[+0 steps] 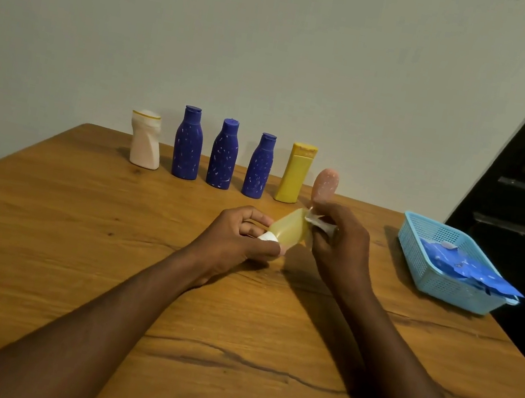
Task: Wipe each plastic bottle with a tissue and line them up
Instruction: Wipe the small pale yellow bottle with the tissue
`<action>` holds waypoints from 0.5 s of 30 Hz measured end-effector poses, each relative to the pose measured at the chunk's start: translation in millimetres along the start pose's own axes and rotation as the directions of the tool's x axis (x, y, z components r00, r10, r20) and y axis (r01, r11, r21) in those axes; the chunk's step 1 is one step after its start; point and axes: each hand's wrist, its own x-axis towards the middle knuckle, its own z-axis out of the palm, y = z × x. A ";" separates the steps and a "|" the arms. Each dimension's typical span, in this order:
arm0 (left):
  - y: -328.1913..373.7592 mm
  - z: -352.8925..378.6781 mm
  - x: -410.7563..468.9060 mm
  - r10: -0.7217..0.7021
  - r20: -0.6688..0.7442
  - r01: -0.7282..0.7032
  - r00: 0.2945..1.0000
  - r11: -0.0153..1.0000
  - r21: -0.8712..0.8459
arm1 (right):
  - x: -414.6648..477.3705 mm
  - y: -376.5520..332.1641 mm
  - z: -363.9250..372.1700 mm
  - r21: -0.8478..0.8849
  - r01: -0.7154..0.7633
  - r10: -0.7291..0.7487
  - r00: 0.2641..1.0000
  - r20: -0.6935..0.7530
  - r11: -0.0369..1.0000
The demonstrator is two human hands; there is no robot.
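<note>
Forearms nearest; our left grip [241, 235] pinches yellow bottle [291, 228] by its white cap end, just above counter [74, 236]. Long axis slants up-right into our right grip [342, 245], clenched round tissue [319, 224] at bottle's far end. Row's free end, beside pink bottle [325, 185], lies just beyond right grip.
</note>
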 end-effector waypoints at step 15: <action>5.3 -0.6 -2.2 -0.103 -0.054 0.076 0.993 0.928 -0.363 | -10.0 -20.9 11.6 0.151 0.095 -0.122 0.977 0.175 0.984</action>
